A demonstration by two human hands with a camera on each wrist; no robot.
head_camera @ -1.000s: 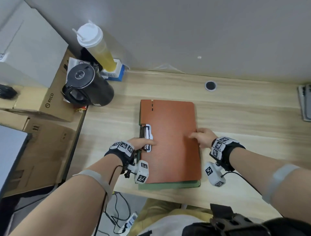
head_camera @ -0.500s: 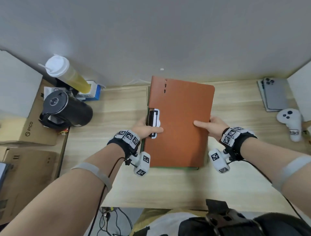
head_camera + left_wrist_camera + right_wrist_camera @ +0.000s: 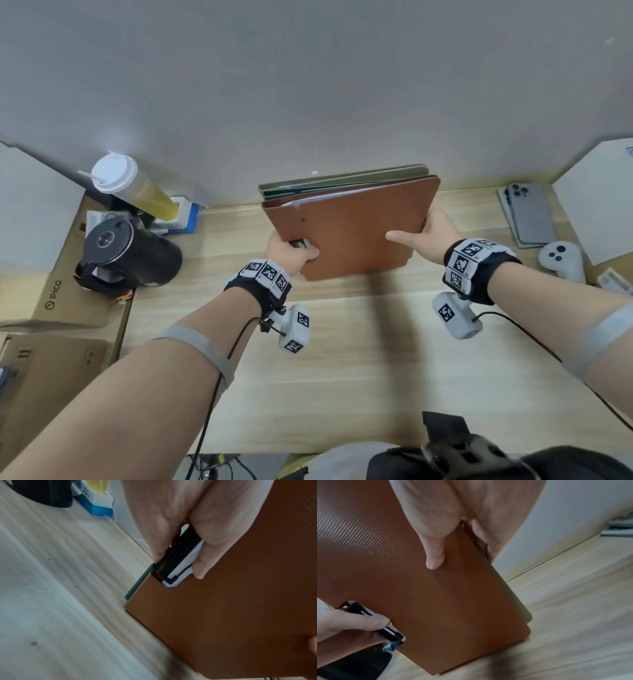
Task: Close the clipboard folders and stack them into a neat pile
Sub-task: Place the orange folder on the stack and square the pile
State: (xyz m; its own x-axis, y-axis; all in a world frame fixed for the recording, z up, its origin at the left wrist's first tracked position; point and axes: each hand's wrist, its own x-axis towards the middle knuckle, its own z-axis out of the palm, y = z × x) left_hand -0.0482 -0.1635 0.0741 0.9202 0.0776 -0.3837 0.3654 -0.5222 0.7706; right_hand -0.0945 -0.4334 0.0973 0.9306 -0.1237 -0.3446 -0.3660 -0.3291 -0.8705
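Note:
The stack of clipboard folders is held upright above the wooden desk (image 3: pixel 342 359), its lower edge near the desk. The brown folder (image 3: pixel 349 236) faces me; a green folder (image 3: pixel 342 180) stands behind it, nearer the wall. My left hand (image 3: pixel 291 251) grips the stack's left edge at the black and white clip (image 3: pixel 180 566), thumb on the brown cover. My right hand (image 3: pixel 428 233) grips the right edge, thumb flat on the cover (image 3: pixel 435 555), fingers behind. The green folder's edge (image 3: pixel 137 586) shows beside the brown folder (image 3: pixel 240 601).
A black kettle (image 3: pixel 126 253), a capped drink cup (image 3: pixel 133 185) and a blue-white box (image 3: pixel 185 216) sit at the left back. Cardboard boxes (image 3: pixel 51 301) stand left of the desk. Phones (image 3: pixel 527 212), a white controller (image 3: pixel 561 258) and a white box (image 3: pixel 603 198) lie at the right.
The folders lay flat on the desk a second ago. Both hands gripped their side edges, lifted them and tipped the stack upright toward the wall.

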